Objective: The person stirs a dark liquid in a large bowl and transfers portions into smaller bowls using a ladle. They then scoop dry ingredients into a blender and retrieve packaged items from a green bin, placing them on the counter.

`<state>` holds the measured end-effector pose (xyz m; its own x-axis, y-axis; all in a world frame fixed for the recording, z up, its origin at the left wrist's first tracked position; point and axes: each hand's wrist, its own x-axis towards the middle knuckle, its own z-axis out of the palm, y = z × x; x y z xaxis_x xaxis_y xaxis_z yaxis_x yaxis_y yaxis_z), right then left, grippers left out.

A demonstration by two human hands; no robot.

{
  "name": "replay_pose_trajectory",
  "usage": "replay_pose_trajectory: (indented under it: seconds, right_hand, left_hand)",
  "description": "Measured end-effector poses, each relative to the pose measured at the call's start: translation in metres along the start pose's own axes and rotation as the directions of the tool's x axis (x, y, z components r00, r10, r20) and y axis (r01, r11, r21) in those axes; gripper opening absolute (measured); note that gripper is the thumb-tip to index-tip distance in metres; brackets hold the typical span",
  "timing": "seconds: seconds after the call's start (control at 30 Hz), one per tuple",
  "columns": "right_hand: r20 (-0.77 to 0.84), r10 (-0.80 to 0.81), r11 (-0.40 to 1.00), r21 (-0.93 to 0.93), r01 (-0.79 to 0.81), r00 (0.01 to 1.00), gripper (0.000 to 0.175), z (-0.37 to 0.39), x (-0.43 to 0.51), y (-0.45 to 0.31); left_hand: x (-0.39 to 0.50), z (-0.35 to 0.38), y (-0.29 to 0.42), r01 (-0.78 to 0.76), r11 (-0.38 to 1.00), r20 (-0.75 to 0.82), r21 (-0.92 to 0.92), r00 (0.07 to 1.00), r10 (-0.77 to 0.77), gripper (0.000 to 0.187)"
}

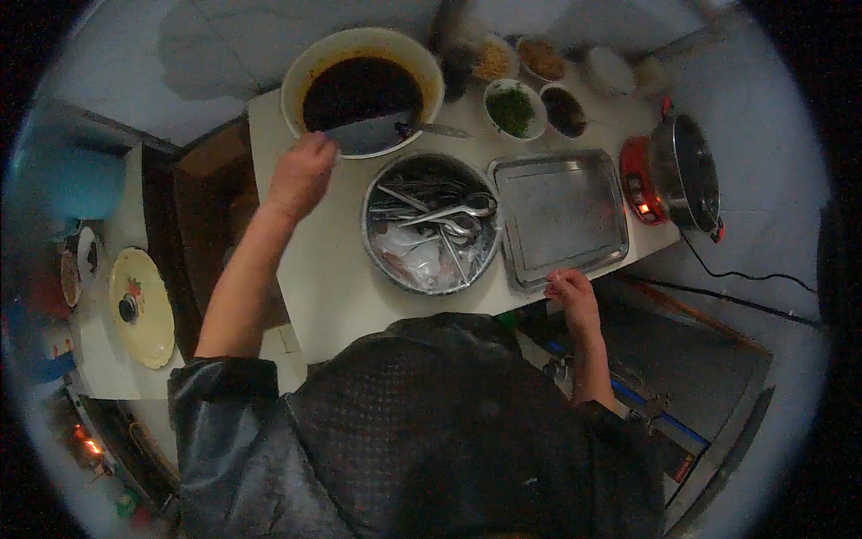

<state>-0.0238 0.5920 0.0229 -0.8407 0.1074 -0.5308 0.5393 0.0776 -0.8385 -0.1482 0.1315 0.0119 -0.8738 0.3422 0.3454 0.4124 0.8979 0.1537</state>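
Note:
My left hand [306, 172] is at the near left rim of a large pale basin [291, 101] with dark liquid [357, 91] in it. Its fingers are drawn together; whether they grip the rim is unclear. A metal spoon or ladle handle [448, 130] juts over the basin's right rim. Beside the near right corner of a rectangular metal tray [562, 215] is my right hand [574, 296], fingers bent inward. I cannot tell if it touches the tray. Between the hands stands a round metal bowl [377, 263] of spoons, other metal utensils and clear plastic wrapping.
Small bowls of chopped greens [510, 111], dark sauce [564, 111] and grainy toppings [495, 59] stand at the back. A dark pot [683, 175] adjoins a red electric cooker [643, 182] on the right, its cord [727, 274] trailing away. A yellow lid [143, 296] lies left.

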Motion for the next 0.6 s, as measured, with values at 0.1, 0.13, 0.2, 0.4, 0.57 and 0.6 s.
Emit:
replay_pose_trajectory:
  seconds: [0.1, 0.13, 0.2, 0.4, 0.57, 0.6]
  right_hand:
    - [0.053, -0.007, 0.999, -0.035, 0.009, 0.999, 0.012, 0.007, 0.004, -0.002]
    - [0.061, -0.01, 0.999, -0.044, 0.012, 0.998, 0.011, 0.01, 0.004, -0.004]
    - [0.047, -0.005, 0.997, -0.074, 0.008, 0.999, 0.011, 0.014, 0.005, -0.006]
    - [-0.002, 0.027, 0.997, -0.072, -0.027, 1.0, 0.011, 0.014, -0.001, -0.011]
    - [-0.025, 0.045, 0.996, -0.082, -0.047, 0.999, 0.018, 0.009, -0.002, -0.005]
    - [-0.021, 0.046, 0.997, -0.063, -0.047, 0.999, 0.018, 0.008, -0.002, -0.002]
  left_hand:
    - [0.003, 0.011, 0.025, -0.028, 0.999, -0.063, -0.026, 0.998, 0.026, 0.02]
    - [0.004, 0.014, 0.031, -0.039, 0.999, -0.09, -0.031, 0.995, 0.036, 0.02]
    - [0.005, 0.017, 0.035, -0.047, 0.997, -0.101, -0.065, 0.994, 0.04, 0.021]
    - [-0.006, 0.006, 0.004, -0.107, 0.994, -0.072, 0.018, 0.992, 0.108, 0.024]
    - [-0.008, -0.016, -0.045, 0.046, 0.997, -0.142, 0.066, 0.989, -0.036, 0.024]
    - [-0.009, -0.021, -0.052, 0.081, 0.997, -0.193, 0.015, 0.978, -0.077, 0.025]
